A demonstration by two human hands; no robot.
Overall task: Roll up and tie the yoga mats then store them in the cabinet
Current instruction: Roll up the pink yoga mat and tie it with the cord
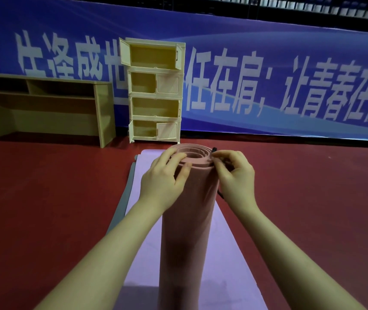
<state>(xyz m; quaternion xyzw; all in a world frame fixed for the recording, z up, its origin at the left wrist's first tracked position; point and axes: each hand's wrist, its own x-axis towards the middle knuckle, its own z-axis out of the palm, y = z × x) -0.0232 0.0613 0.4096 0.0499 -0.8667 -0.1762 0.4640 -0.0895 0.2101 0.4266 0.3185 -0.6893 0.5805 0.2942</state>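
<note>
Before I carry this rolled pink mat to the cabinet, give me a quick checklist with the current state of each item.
1. Pink mat rolled up: ok, standing on end, coils visible at the top.
2. Black strap tied around the roll: not ok, the right hand pinches it at the top edge, and it does not show as wrapped.
3. Left hand steadying the roll: ok, fingers curled over the rim.
4. Cabinet open to receive it: ok, several compartments show open and look empty.
5. Other mats done: not ok, the purple mat and grey mat lie flat.
6. Roll fits a compartment: cannot tell.
</note>
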